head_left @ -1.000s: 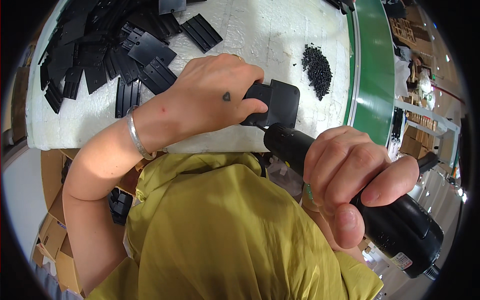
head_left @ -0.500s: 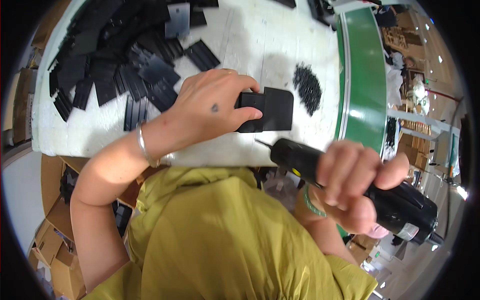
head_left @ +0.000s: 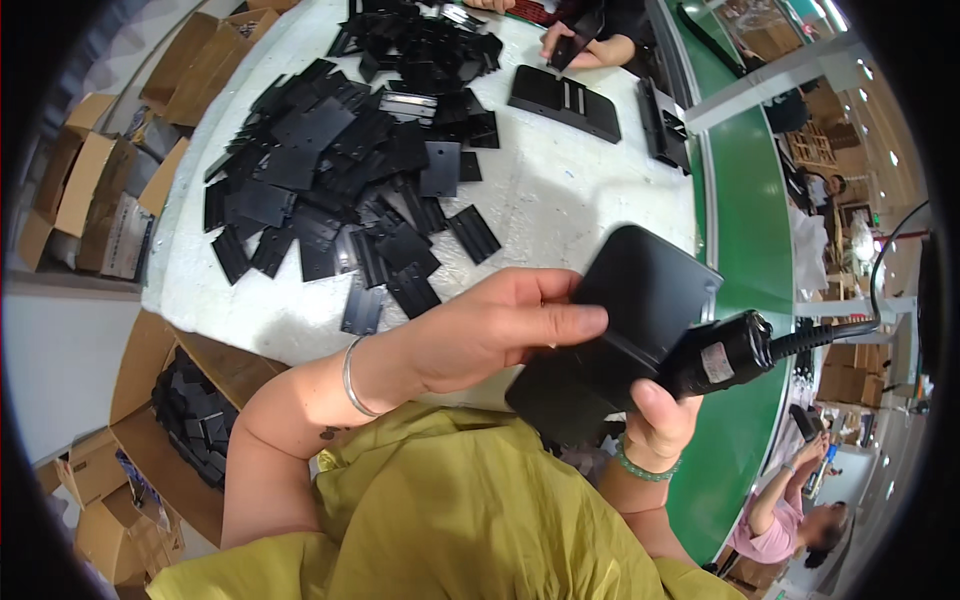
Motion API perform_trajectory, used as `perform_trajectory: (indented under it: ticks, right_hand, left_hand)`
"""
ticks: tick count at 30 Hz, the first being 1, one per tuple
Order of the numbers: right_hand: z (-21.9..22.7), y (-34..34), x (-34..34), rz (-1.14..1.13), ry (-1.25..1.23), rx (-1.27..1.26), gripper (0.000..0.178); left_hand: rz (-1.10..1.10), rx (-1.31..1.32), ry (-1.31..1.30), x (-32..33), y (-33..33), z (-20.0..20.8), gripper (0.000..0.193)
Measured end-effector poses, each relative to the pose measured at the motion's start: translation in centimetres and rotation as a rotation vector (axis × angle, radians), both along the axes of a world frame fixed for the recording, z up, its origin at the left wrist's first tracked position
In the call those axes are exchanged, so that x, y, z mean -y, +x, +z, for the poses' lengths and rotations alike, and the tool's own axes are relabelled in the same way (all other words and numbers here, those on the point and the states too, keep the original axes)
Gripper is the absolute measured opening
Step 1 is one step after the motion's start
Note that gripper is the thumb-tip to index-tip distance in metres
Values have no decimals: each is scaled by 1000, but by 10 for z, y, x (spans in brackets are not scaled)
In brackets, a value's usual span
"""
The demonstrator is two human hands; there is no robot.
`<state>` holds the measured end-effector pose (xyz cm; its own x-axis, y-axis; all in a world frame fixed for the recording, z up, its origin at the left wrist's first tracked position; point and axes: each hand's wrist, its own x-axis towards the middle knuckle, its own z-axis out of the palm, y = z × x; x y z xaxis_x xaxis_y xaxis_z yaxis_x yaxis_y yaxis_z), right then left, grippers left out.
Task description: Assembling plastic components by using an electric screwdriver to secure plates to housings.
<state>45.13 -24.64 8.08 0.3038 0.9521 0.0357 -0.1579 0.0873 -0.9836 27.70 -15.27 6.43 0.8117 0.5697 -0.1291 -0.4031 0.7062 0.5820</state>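
My left hand (head_left: 510, 325) is closed on a black plastic part (head_left: 650, 290), its thumb pressed flat on the face. The part is made of two broad plates with rounded corners, joined at a step, and it is held tilted above the table's near edge. My right hand (head_left: 665, 425) is mostly hidden behind the part, with its thumb showing at the lower plate's edge. A black corded electric screwdriver (head_left: 720, 355) sticks out to the right from that hand; its tip is out of sight behind the part.
A heap of black plates (head_left: 310, 170) covers the left of the white table (head_left: 545, 215). Across it, a co-worker's hand (head_left: 600, 50) works over a black housing (head_left: 565, 105). A green strip (head_left: 740, 240) runs along the right. An open carton (head_left: 190, 410) holds black parts.
My left hand has raised the black part off the table and tilted it. My right hand, with the screwdriver, has come in behind the part. The view has shifted, showing more of the far table.
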Motion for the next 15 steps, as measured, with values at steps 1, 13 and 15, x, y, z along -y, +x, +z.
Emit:
perform_trajectory:
  ticks: [1, 13, 15]
  right_hand:
    - [-7, 1, 10, -56, 27, -24, 82]
    - [-14, -30, -17, -25, 137, -40, 74]
    - [-3, -47, -30, -98, 185, -53, 68]
  left_hand:
    - [-95, -8, -74, -2, -10, 3, 25]
    - [72, -313, 404, 33, -67, -11, 42]
    - [306, -440, 397, 42, -86, -6, 26]
